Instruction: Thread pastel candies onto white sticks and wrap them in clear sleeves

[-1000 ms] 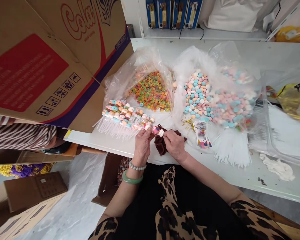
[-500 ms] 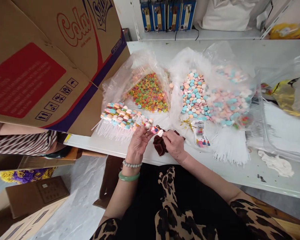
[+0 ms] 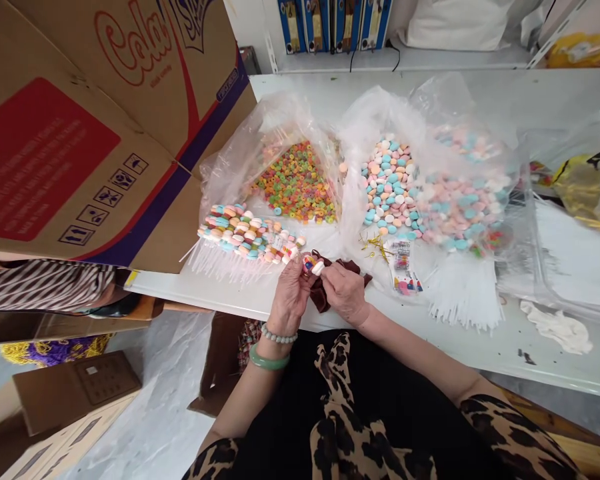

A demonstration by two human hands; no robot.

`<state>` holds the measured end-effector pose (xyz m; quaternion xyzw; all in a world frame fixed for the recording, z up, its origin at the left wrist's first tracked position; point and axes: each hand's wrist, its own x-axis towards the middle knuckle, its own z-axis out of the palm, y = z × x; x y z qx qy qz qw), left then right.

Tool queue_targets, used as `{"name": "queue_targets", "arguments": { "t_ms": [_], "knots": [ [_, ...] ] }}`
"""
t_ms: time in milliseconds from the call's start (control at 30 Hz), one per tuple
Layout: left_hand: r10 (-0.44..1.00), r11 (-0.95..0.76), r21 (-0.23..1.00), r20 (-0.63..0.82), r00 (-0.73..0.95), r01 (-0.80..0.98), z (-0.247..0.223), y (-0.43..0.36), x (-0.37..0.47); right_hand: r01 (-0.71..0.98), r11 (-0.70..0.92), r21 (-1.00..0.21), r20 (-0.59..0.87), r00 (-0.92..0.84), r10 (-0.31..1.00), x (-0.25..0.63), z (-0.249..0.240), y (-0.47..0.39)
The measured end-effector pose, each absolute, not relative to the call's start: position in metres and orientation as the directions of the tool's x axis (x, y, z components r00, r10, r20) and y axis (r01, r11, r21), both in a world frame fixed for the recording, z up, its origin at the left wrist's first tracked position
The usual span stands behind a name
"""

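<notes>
Between my two hands is a candy stick (image 3: 319, 268) with white pieces and a colourful printed wrapper around part of it. My left hand (image 3: 291, 290) is closed on its wrapped part, a beaded bracelet and a green bangle on the wrist. My right hand (image 3: 347, 292) pinches the other end, by the white candy; its fingertips are partly hidden. Under the hands lies a dark brown cloth (image 3: 322, 299). Left of them rest several finished-looking candy sticks (image 3: 245, 230) in rows. Gold twist ties (image 3: 377, 245) and printed wrappers (image 3: 401, 257) lie just right of my right hand.
A bag of ring candies (image 3: 300, 183) and bags of pastel candies (image 3: 390, 187) stand behind. White sticks (image 3: 465, 293) lie right, near a crumpled white cloth (image 3: 555, 327) and a clear plastic tray (image 3: 540, 267). A big cardboard box (image 3: 155, 227) blocks the left. A striped sleeve (image 3: 45, 283) shows beneath it.
My left hand has shifted right, closer to my right hand, and the candy stick is now more tightly enclosed between them. The view has tilted slightly.
</notes>
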<state>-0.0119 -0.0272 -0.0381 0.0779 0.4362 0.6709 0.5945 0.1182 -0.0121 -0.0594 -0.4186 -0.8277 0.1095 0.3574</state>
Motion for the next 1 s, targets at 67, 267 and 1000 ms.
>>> {"name": "queue_targets", "arguments": {
  "t_ms": [67, 267, 1000],
  "knots": [
    [0.870, 0.138, 0.685, -0.429, -0.242, -0.716, -0.039, -0.028, -0.012, 0.563, 0.566, -0.602, 0.465, -0.329, 0.822, 0.118, -0.059, -0.011],
    [0.862, 0.227, 0.722, -0.461, -0.210, -0.654, -0.041, -0.033, -0.012, 0.588, 0.536, -0.605, 0.486, -0.260, 0.834, 0.119, -0.060, -0.012],
    [0.842, 0.143, 0.970, -0.223, -0.491, -0.194, -0.044, -0.032, -0.016, -0.413, -0.687, -0.597, -0.459, -0.527, 0.715, 0.117, -0.054, 0.008]
  ]
}}
